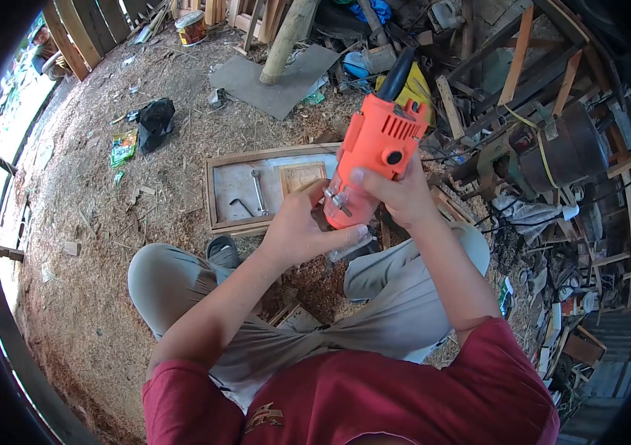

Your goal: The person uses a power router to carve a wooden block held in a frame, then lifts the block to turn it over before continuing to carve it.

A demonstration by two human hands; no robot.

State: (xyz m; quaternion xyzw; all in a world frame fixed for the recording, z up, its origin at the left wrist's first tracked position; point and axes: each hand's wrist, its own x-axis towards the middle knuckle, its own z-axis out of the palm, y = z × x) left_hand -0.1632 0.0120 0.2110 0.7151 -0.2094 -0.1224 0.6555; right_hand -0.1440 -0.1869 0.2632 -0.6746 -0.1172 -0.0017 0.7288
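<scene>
An orange trim router (384, 135) with a black cord sleeve at its upper end is held tilted above my lap. My right hand (408, 194) grips its body from the right, the thumb lying across the front. Around its lower end, by the metal wing screw, my left hand (297, 230) is curled with thumb and fingers on the housing. Just beyond the hands lies a shallow wooden tray (210, 194). Inside it are a wrench (258, 191), a small dark hex key (240, 205) and a square wooden piece (302, 176), partly hidden by my left hand.
Sawdust and shavings cover the ground (108, 222). A black plastic bag (156, 124) and a green packet (123, 148) lie at left. A wooden post (286, 44) stands on a grey sheet (245, 81). Scrap timber and a motor-like machine (560, 148) crowd the right side.
</scene>
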